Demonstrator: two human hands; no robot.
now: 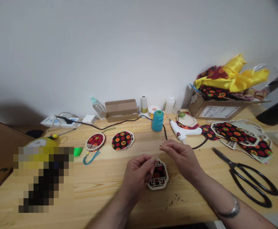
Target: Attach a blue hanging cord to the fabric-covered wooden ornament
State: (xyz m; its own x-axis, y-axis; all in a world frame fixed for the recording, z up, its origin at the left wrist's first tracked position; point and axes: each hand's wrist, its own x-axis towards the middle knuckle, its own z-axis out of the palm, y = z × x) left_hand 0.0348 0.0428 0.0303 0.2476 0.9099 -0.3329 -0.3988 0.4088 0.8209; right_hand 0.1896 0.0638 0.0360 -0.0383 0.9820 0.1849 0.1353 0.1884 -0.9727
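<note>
A wooden lattice frame backed with dark patterned fabric [161,173] is in front of me, its left side covered by my left hand [140,171]. Thumb and forefinger of that hand are pressed together over the frame, and the other fingers curl in by its edge. What they pinch is hidden. Just above and to the right of the frame, my right hand [179,154] is closed in a pinch. A tiny dark scrap [161,146] shows at its fingertips. Small dark bits [177,198] are scattered on the wooden table below.
Black scissors [234,165] lie at right, beside a pile of fabric-covered frames [239,133]. Behind are a white glue gun [186,130], a teal thread cone [157,121] and a cardboard box of fabric [210,106]. Finished-looking round pieces [95,142] lie left; a black cable [110,125] crosses the back.
</note>
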